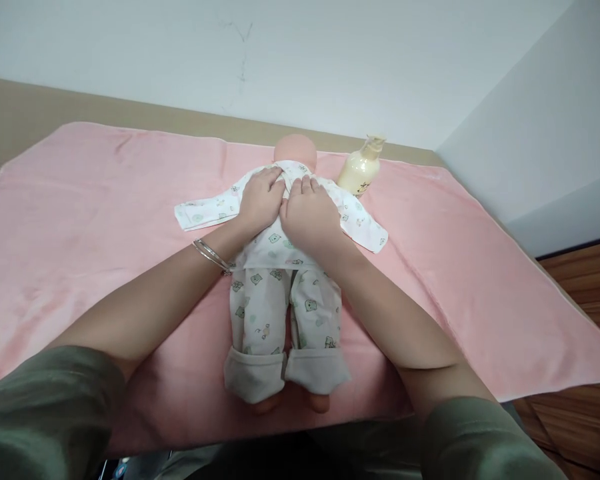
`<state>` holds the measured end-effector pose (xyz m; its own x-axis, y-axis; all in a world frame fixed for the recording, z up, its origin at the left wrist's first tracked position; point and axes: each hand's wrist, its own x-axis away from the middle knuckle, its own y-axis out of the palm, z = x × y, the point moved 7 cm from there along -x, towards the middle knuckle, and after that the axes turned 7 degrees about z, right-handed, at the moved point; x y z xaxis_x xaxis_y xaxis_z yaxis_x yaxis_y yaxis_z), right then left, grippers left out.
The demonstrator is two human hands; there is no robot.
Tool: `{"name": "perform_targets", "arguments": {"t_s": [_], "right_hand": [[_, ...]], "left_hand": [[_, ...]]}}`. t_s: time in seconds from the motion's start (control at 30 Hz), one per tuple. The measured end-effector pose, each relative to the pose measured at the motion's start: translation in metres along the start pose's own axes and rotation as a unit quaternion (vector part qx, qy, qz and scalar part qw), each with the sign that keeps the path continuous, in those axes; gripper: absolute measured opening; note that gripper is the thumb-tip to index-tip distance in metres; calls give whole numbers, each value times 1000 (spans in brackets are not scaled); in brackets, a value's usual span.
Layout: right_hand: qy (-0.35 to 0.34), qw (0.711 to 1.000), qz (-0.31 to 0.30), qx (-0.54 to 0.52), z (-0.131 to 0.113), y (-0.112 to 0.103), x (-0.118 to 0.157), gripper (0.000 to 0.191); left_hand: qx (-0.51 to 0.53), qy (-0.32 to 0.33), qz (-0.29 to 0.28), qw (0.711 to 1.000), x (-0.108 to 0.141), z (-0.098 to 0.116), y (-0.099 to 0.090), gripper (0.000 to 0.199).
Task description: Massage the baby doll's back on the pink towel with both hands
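Observation:
A baby doll (296, 148) in a white, animal-print top (275, 250) and matching trousers (313, 310) with turned-up cuffs lies lengthwise in front of me, head at the far end. My left hand (263, 199) rests flat on the left of the doll's upper body, fingers stretched toward the neckline. Beside it, my right hand (311, 212) lies on the right half with its fingers extended. The thumbs come close together over the middle of the top. Both sleeves spread outward, and the feet show slightly below the cuffs. The doll's face is not visible.
A pink blanket (105, 227) covers most of the table (25, 110) under the doll. To the right of the doll's head stands a pale yellow pump bottle (363, 168). A white wall (330, 67) rises behind, and wooden furniture (587, 280) is at the right.

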<state>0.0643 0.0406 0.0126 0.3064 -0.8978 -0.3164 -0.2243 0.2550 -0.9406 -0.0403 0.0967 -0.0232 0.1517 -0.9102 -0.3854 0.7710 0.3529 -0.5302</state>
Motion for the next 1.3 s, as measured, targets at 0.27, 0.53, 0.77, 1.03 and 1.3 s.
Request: {"name": "perform_targets", "arguments": {"t_s": [0.27,0.53,0.77,1.03,1.3], "right_hand": [[25,990,-10,-135,55,21,-37,69],[17,989,24,-146,48,-4,-30,61],[17,988,63,-139,47,-3,-33,65],[32,983,81,-164,48,-6,-33,69],[-8,984,24,-176,43,6,-32,59]], "left_hand": [[-8,26,26,999,4,2,3,54],[3,28,29,999,4,0,3,53],[1,27,26,999,4,1,2,53],[4,24,30,999,4,0,2,53],[5,29,25,999,3,0,3,54]]}}
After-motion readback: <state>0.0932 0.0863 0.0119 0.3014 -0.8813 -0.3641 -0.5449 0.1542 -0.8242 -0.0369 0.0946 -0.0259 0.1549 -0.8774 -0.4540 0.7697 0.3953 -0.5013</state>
